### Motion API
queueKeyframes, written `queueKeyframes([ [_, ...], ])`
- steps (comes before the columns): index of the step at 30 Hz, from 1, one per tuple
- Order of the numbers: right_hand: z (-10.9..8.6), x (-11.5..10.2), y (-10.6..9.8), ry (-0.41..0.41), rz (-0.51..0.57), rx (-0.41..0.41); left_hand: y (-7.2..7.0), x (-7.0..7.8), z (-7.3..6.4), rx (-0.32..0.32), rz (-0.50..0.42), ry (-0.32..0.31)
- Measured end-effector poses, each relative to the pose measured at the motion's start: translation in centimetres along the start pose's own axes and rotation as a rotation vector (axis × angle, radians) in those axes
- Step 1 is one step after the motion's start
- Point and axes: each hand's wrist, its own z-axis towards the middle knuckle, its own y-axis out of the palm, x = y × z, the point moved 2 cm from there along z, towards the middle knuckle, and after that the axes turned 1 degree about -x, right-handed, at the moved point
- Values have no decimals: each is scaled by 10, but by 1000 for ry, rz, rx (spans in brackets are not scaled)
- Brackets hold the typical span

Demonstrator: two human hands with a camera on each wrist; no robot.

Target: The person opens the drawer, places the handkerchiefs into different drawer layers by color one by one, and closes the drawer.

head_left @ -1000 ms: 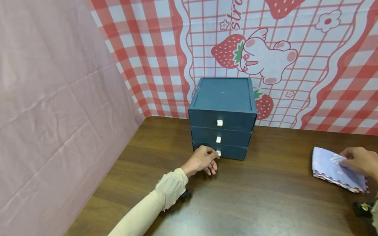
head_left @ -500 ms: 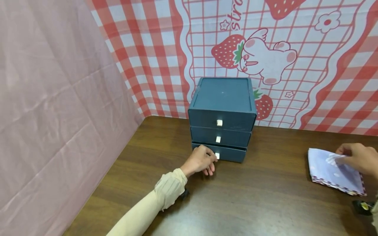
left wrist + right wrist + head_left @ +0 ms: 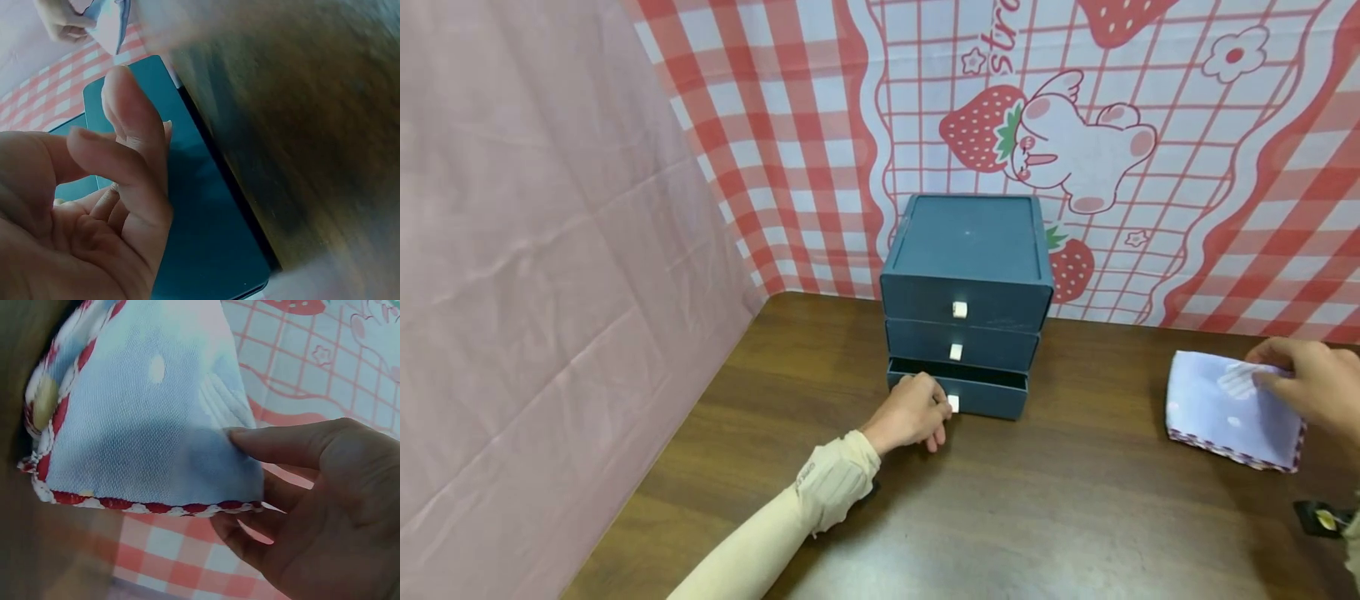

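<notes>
A dark blue cabinet [image 3: 967, 242] with three stacked drawers stands against the backdrop. Its bottom drawer [image 3: 992, 400] is pulled out a little, with a dark gap along the top. My left hand [image 3: 910, 412] pinches the white knob [image 3: 953, 404] of that drawer; in the left wrist view the fingers [image 3: 134, 106] hide the knob. At the right, my right hand [image 3: 1315, 379] pinches a folded pale blue towel [image 3: 1213, 404] by its edge, thumb on top and fingers beneath. Red and white scalloped trim borders the towel, which appears raised off the table.
Brown wood-grain table [image 3: 1060, 500] spreads in front of the cabinet. Behind it hangs a red-and-white checked strawberry cloth [image 3: 820, 167]; a pink curtain [image 3: 550, 250] covers the left side. The upper and middle drawers are closed.
The bottom drawer has slid outward from closed, with my left hand on its knob. My right hand has moved the towel left and slightly farther away.
</notes>
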Motion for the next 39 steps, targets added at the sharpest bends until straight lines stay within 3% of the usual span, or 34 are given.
queueKeyframes([
  [4,2,-14,-8,-25,-14,68,1,2,-3,8,42,8],
  [12,2,-34,-17,-39,-32,115,4,8,-10,27,226,31],
  [19,2,-46,-20,-116,-43,170,3,7,-12,21,224,7],
  [26,0,-57,-27,-257,86,300,6,6,-14,57,211,30],
  [31,-1,-65,-31,-243,61,300,8,5,-19,46,209,32],
  [39,-1,-74,-32,-173,-37,239,14,3,-34,72,226,111],
])
